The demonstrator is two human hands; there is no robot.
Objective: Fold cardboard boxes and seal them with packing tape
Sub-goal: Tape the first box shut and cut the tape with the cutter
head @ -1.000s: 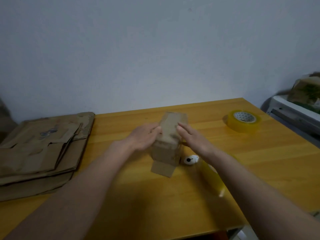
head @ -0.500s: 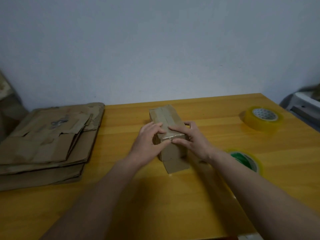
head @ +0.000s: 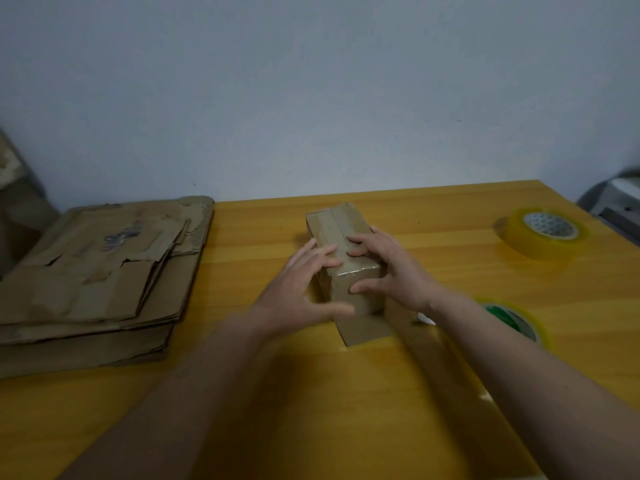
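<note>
Small brown cardboard box point(head: 341, 251) lies mid-table point(head: 311, 410) on the yellow wood. Left hand point(head: 304, 289) and right hand point(head: 391, 268) rest spread fingers flat on it, gripping nothing, likely pressing tape down. Yellowish tape roll point(head: 542, 233) waits near.

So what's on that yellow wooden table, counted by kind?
Small folded brown cardboard box: 1
Stack of flattened brown cardboard sheets: 1
Yellowish packing tape rolls: 2
Small white object, mostly hidden: 1
Total: 5
</note>
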